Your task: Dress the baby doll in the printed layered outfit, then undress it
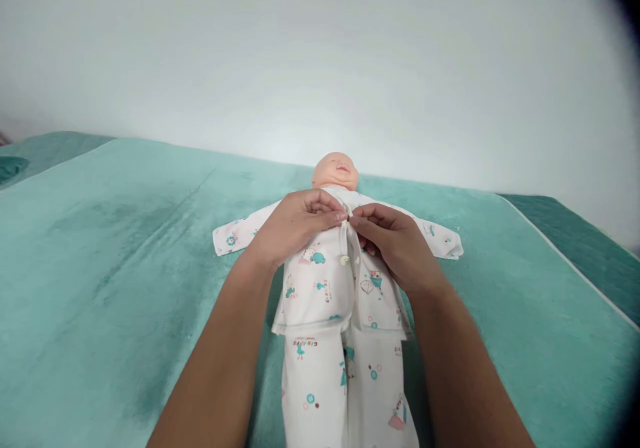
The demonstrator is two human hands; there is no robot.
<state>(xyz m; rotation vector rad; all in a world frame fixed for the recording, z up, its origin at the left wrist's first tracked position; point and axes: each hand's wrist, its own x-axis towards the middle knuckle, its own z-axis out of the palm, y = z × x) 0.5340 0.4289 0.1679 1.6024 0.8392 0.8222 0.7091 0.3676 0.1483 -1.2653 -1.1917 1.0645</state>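
A baby doll (336, 170) lies on its back, head away from me, sleeves spread to both sides. It wears a white printed baby shirt (315, 278) with a front opening, over matching trousers (315, 395). At the chest, my left hand (307, 220) pinches the left edge of the opening between thumb and finger. Close against it, my right hand (387, 235) pinches the other edge. The fingertips nearly meet and hide what is between them. Below them a pale button (345, 260) shows on the left edge, and the lower front hangs slightly apart.
The doll rests on a light green plush cover (125, 288) with creases and darker patches. Darker green borders (575, 248) run along its sides beyond pale seams. A white wall (310, 68) stands directly behind the doll's head.
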